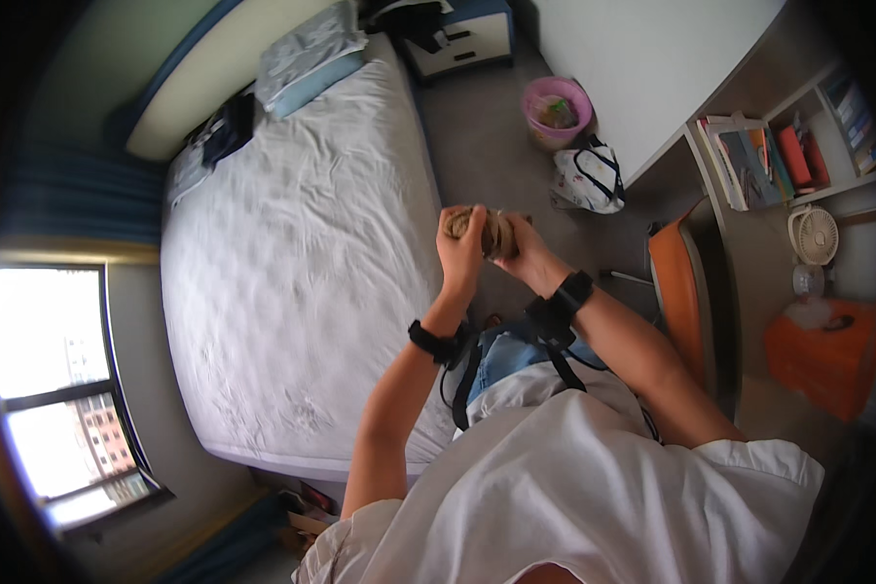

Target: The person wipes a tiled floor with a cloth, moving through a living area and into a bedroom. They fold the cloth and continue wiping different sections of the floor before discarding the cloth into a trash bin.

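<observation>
A small brown bundle (495,232) is held up before me, between both hands. It may be rolled cloth or coiled cord; I cannot tell which. My left hand (458,252) grips its left end, with the thumb laid across the front. Around its right side my right hand (531,252) is closed, and some of those fingers are hidden behind the bundle. The hands are close together above the floor, next to the bed's edge. Each wrist wears a black strap, the right one (573,292) carrying a dark box-like unit.
A bed with a rumpled white sheet (292,292) fills the left. Beyond my hands stand a pink bin (557,109) and a white bag (591,179). On the right are an orange chair (679,292) and a desk with a small fan (814,233) and an orange bag (825,358).
</observation>
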Tool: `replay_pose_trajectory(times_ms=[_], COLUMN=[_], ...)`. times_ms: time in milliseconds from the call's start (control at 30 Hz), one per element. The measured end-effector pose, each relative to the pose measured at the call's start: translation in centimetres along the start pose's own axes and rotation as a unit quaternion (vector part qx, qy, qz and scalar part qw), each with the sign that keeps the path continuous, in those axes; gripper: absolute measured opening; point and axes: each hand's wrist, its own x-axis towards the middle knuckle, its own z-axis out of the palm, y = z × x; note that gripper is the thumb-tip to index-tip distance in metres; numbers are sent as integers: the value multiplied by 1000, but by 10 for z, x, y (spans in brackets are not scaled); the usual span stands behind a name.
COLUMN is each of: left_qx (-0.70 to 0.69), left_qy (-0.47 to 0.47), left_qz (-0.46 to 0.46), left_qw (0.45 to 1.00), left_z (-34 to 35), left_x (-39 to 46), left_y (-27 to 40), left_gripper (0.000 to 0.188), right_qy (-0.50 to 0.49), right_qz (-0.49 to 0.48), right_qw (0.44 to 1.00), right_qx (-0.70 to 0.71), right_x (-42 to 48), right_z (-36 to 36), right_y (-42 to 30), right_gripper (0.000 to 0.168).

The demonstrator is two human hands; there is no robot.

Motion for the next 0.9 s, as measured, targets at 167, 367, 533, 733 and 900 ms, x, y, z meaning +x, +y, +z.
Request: replay_pose_trajectory(times_ms=[167,367,533,733,900], left_qx=[-41,-81,-118,-206,-236], left_qy=[-46,-37,-85,-137,-245], left_qz=[-163,-259,-404,-554,-647], left_qw=[985,962,903,795,682], left_z=[58,157,233,314,369], left_x=[117,275,379,489,575], left_y=[2,-46,-92,-168,-253], left_gripper=[26,20,19,13,19], right_qy=[166,253,330,374,310], right_qz=[-146,-287,-327,-355,-394], right_qw=[975,922,874,780,734], right_qx=[-21,-54,-142,-354,-459], right_x=[66,179,261,350,433], right_z=[34,56,53,38,-7], right_y=[-74,-185,-273,-360,-404], right_gripper=[18,31,34,20,21])
